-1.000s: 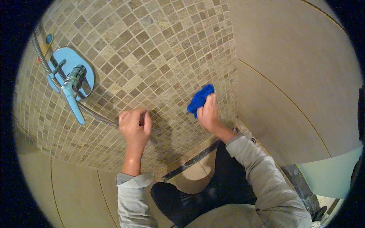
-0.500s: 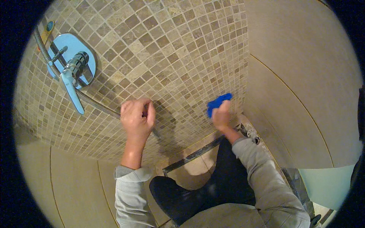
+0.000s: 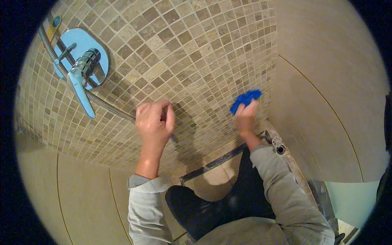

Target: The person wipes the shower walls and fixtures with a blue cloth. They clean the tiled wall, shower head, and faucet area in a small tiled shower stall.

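My left hand (image 3: pixel 154 121) is closed around the flexible metal shower hose (image 3: pixel 109 108), held just in front of the mosaic-tiled wall. A short grey length pokes out below the fist, its end in shadow; I cannot tell if it is more hose or a fitting. Further right, my right hand (image 3: pixel 246 116) grips a bunched blue cloth (image 3: pixel 246 101) against the small beige and brown tiles (image 3: pixel 196 81), near the corner. That hand is slightly blurred. The fingers under the cloth are partly hidden.
A chrome mixer (image 3: pixel 83 65) with a lever sticks out of the wall at upper left, a small yellow item (image 3: pixel 53 27) beside it. Large smooth panels (image 3: pixel 322 81) form the right side wall. A round drain fitting (image 3: pixel 279 146) sits low in the right corner.
The whole view has shifted slightly. My right hand has moved a little up and to the right along the tiles, and the blue cloth looks more crumpled. The left hand keeps its grip.
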A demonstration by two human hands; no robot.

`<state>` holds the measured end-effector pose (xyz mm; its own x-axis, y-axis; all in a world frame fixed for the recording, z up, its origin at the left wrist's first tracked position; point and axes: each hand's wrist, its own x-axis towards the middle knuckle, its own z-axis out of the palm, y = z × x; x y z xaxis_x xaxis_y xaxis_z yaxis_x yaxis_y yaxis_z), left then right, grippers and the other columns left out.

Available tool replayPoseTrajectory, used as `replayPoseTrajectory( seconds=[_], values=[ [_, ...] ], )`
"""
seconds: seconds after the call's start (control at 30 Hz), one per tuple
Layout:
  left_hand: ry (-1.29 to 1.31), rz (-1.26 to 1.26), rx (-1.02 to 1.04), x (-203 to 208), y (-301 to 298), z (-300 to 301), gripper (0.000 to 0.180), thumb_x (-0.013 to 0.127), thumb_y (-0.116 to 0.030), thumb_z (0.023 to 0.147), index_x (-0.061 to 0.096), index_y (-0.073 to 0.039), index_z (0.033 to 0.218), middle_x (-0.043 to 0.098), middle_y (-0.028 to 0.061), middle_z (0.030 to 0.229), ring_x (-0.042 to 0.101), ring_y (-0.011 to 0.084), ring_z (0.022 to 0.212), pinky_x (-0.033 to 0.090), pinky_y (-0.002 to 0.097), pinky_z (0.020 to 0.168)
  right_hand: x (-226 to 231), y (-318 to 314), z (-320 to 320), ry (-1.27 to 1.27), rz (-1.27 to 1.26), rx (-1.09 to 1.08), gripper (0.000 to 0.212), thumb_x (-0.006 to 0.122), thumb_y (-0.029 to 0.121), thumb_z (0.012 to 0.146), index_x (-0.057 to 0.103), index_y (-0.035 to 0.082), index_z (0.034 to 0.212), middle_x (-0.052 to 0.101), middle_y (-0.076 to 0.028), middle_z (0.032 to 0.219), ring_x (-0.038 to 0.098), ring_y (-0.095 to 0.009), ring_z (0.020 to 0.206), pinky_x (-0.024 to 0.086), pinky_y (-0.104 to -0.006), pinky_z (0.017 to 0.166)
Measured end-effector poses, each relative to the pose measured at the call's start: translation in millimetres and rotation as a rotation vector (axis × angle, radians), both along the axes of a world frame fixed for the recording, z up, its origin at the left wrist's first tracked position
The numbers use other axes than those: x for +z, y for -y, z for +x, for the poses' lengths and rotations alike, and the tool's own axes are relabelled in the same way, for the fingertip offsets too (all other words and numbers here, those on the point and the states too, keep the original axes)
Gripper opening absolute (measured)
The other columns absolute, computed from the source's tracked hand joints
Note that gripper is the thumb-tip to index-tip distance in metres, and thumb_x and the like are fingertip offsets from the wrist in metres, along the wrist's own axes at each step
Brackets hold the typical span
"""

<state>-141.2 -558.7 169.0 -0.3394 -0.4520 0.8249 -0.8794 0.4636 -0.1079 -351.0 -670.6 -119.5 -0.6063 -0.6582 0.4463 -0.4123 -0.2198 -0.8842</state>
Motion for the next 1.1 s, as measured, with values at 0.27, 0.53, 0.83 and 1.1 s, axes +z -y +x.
replayPoseTrajectory(
  seconds=[0.27, 0.53, 0.83, 1.1],
  values=[
    [0.029, -0.002, 0.029, -3.8, -2.5, 9.4, 0.013, 0.077, -0.003, 0.078, 0.069, -0.011, 0.084, 0.059, 0.0026, 0.062, 0.060, 0.0220, 0.060, 0.049, 0.0371, 0.076, 81.2, -92.1, 114.0, -0.241, -0.006, 0.691, 0.038, 0.071, 0.008, 0.079, 0.055, 0.003, 0.114, 0.055, -0.024, 0.108, 0.061, -0.047, 0.093, 0.053, -0.0539, 0.075],
    [0.018, -0.010, 0.037, -6.3, -1.1, 7.0, 0.013, 0.077, -0.003, 0.077, 0.070, -0.011, 0.084, 0.056, 0.0015, 0.059, 0.058, 0.0212, 0.058, 0.048, 0.0360, 0.075, 84.9, -30.1, 34.6, 0.112, -0.187, 0.138, 0.027, 0.061, 0.011, 0.098, 0.054, -0.002, 0.120, 0.061, -0.022, 0.112, 0.061, -0.041, 0.102, 0.049, -0.0461, 0.090],
    [0.025, -0.037, 0.013, -2.0, 7.6, -1.7, 0.012, 0.075, -0.003, 0.078, 0.070, -0.011, 0.085, 0.056, 0.0022, 0.060, 0.059, 0.0221, 0.060, 0.048, 0.0362, 0.075, -45.7, -82.3, 169.3, 0.687, 0.547, 0.352, 0.039, 0.059, 0.009, 0.096, 0.045, -0.008, 0.128, 0.062, -0.026, 0.120, 0.061, -0.038, 0.113, 0.047, -0.0452, 0.101],
    [0.009, 0.029, 0.063, -10.3, -6.8, 15.9, 0.012, 0.076, -0.003, 0.078, 0.070, -0.011, 0.086, 0.060, 0.0036, 0.064, 0.061, 0.0221, 0.062, 0.049, 0.0367, 0.077, 53.1, -58.3, 112.8, 0.592, 0.059, 0.491, 0.027, 0.065, 0.015, 0.099, 0.051, 0.001, 0.118, 0.061, -0.012, 0.103, 0.060, -0.021, 0.089, 0.050, -0.0379, 0.072]
  ],
)
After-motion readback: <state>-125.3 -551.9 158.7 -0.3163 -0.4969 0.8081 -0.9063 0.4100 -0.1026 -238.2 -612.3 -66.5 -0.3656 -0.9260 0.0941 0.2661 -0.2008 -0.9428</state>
